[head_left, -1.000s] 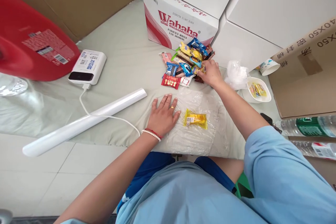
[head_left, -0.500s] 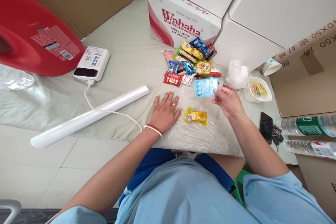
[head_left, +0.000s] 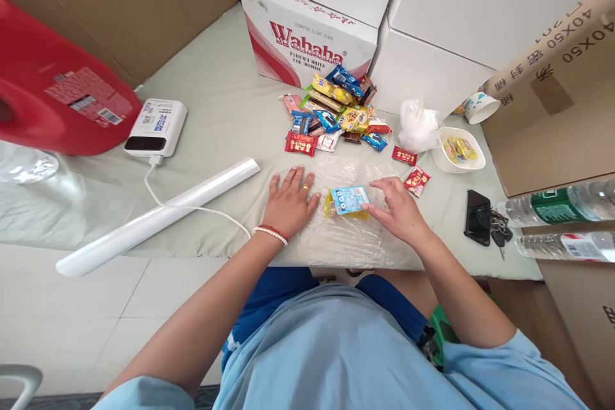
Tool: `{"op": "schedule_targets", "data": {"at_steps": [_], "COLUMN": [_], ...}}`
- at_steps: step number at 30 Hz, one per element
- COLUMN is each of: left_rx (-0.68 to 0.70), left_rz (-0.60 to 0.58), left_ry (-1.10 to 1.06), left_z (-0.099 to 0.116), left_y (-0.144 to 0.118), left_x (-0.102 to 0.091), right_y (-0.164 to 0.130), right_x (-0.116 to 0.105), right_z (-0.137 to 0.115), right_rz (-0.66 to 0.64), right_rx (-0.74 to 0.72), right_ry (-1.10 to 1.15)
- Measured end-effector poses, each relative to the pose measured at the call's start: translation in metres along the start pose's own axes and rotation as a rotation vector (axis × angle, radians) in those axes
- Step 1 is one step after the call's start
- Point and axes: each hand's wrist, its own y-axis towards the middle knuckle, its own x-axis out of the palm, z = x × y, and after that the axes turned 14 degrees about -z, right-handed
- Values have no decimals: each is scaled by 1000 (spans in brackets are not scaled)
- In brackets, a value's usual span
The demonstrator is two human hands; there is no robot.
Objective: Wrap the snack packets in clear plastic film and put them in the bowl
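My left hand (head_left: 291, 202) lies flat with its fingers spread, resting on the cloth and the edge of a clear plastic sheet (head_left: 327, 243). On the sheet a light blue packet (head_left: 350, 199) lies across a yellow-wrapped snack (head_left: 330, 207), covering most of it. Thumb and forefinger apart, my right hand (head_left: 400, 210) is at the packet's right end; its thumb tip is at or just touching the edge. Behind both hands is a pile of wrapped snacks (head_left: 353, 118). Two red packets, one a small sachet (head_left: 404, 155) and one a square pack (head_left: 417, 181), lie beyond my right hand.
A white tub (head_left: 459, 168) with yellow snacks and a crumpled plastic bag (head_left: 419, 125) stand right. A phone (head_left: 477, 218), keys (head_left: 501, 225) and bottles (head_left: 567, 204) lie farther right. Left are a white tube (head_left: 158, 214), a cabled power bank (head_left: 156, 128) and a red jug (head_left: 72, 83).
My right hand has come down and left, laid the blue packet over the yellow snack and loosened its fingers. My left hand stays flat. The view has shifted slightly.
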Motion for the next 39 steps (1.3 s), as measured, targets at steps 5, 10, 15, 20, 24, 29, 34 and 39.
{"op": "schedule_targets", "data": {"at_steps": [5,10,15,20,24,29,34,39], "left_rx": [-7,0,12,14,20,13,23,35], "left_rz": [3,11,16,26,24,34,47,48], "left_ry": [4,7,-5,6,12,-8,-4,-6], "left_z": [1,1,0,0,-1,-2,-3,-3], "left_y": [0,-1,-1,-1,-1,0,0,0], "left_x": [-1,0,1,2,4,7,8,7], "right_y": [41,45,30,30,30,27,26,22], "right_x": [0,23,26,20,7,-11,-11,-17], "right_z": [-11,-15,-23,-38,-36,-28,-27,-28], "right_rz": [-322,-438,-444,-449,-495,-536,-568,-456], "right_rx": [-218,-169,-122,-47,-37,-66,-113,-127], "right_ry": [31,-85,-253,-584,-685,-665,-618,-476]}}
